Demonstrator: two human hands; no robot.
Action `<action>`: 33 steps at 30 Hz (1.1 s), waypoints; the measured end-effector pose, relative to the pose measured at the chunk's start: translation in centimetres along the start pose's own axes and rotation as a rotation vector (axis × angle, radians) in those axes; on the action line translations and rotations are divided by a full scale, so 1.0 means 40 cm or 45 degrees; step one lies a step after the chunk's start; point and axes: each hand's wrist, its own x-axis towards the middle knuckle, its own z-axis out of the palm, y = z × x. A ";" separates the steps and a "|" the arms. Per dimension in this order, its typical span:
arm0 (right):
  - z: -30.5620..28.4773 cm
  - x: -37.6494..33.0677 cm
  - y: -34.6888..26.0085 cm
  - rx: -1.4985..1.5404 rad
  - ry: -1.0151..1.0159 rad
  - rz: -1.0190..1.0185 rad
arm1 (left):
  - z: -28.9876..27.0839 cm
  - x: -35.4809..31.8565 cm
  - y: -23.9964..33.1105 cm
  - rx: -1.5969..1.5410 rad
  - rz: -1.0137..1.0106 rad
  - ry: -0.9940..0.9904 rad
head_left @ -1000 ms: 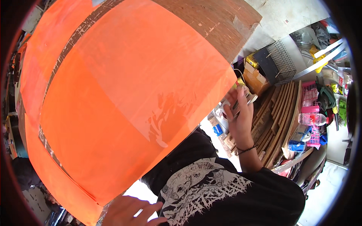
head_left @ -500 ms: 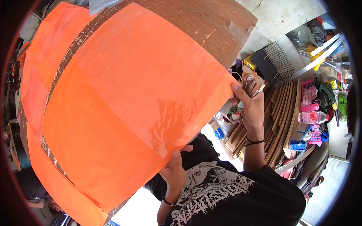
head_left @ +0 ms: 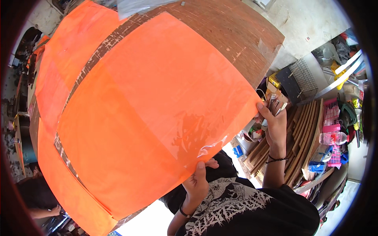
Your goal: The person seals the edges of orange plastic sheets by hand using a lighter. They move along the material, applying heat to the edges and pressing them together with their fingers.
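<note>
Laying the orange sheet onto the brown board: left hand and right hand, grips pinched shut on its edge. Next calls for smoothing flat, likely.

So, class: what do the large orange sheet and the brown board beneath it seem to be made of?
The large orange sheet looks like thin glossy plastic film: it shows shiny glare and wrinkles near the left hand, and the right hand holds its edge. The brown board appears to be wood or hardboard, matte, with scuffed, chipped edges.
</note>
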 end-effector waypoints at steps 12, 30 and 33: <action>0.007 0.001 0.000 -0.006 -0.006 -0.006 | -0.003 0.006 0.014 0.042 -0.002 -0.038; -0.023 -0.217 0.040 0.328 -0.721 0.614 | 0.071 0.052 -0.028 -0.137 -0.188 -0.310; 0.006 -0.203 0.032 0.388 -0.670 0.634 | 0.076 0.058 -0.033 -0.064 -0.101 -0.289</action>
